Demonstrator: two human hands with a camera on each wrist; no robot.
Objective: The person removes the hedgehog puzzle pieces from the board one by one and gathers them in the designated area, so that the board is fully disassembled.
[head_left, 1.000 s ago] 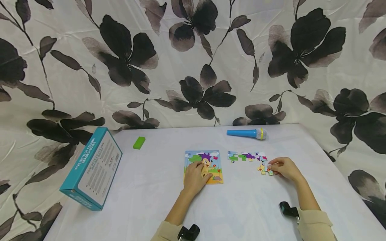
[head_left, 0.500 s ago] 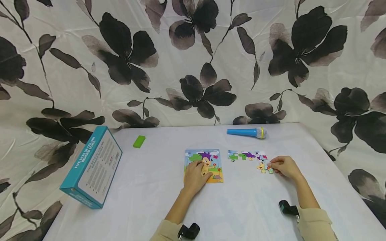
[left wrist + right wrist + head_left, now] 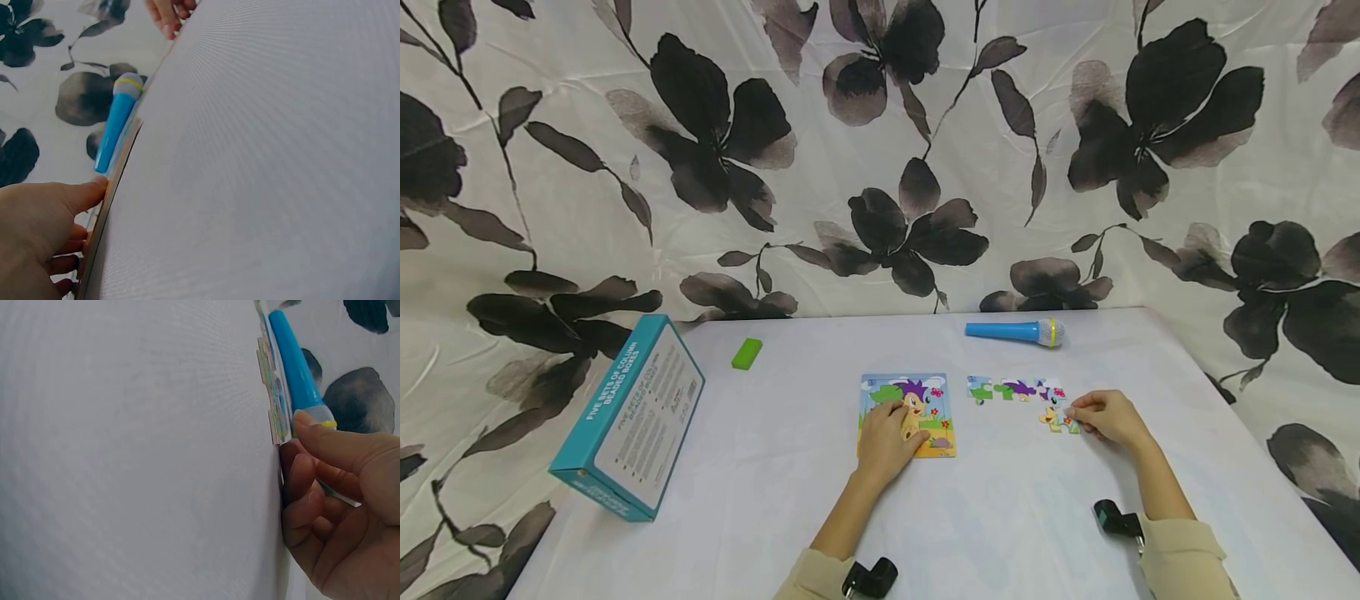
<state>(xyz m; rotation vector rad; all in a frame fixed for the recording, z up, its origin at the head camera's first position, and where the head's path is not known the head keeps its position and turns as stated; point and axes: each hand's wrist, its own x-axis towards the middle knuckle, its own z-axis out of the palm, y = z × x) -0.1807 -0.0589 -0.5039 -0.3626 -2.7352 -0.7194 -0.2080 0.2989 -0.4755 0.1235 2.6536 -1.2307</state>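
A square picture board [image 3: 942, 417] with a purple-haired cartoon figure lies flat in the head view. On its lower left part rests the left hand [image 3: 883, 446], fingers spread loosely; the left wrist view shows this hand [image 3: 44, 231] along the board's edge [image 3: 107, 215]. Right of the board, joined jigsaw pieces [image 3: 1018, 389] form a row that turns down at its right end. There the right hand [image 3: 1111, 419] pinches a piece [image 3: 1072, 425] between thumb and fingers. In the right wrist view, this hand [image 3: 350, 506] is beside the pieces [image 3: 272, 394], its other fingers curled.
A blue toy microphone [image 3: 1011, 332] lies behind the pieces near the table's back edge. At the back left is a green block [image 3: 747, 354]. A teal and white box [image 3: 632, 425] stands at the left. Floral cloth [image 3: 910, 167] hangs behind the white table [image 3: 1000, 517].
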